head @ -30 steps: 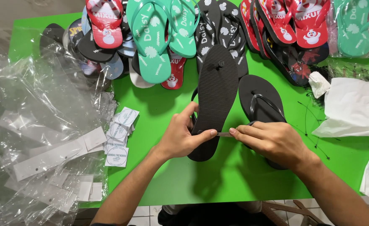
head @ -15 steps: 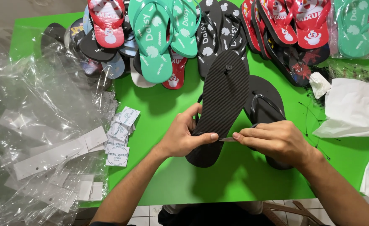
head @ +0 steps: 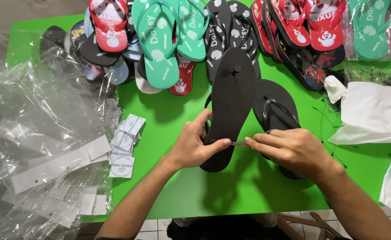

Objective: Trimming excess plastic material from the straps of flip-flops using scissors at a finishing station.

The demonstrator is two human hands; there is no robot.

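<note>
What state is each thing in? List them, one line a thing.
Left hand: gripping the upturned sandal's heel end.
Right hand: pinching a thin tool against that sandal.
Upturned black sandal: sole up, tilted off the table.
Second black sandal: strap up, flat on the green table.
Teal sandals: stacked, strap up.
Clear bags: empty, crumpled in a heap.
Paper tags: loosely stacked.
</note>
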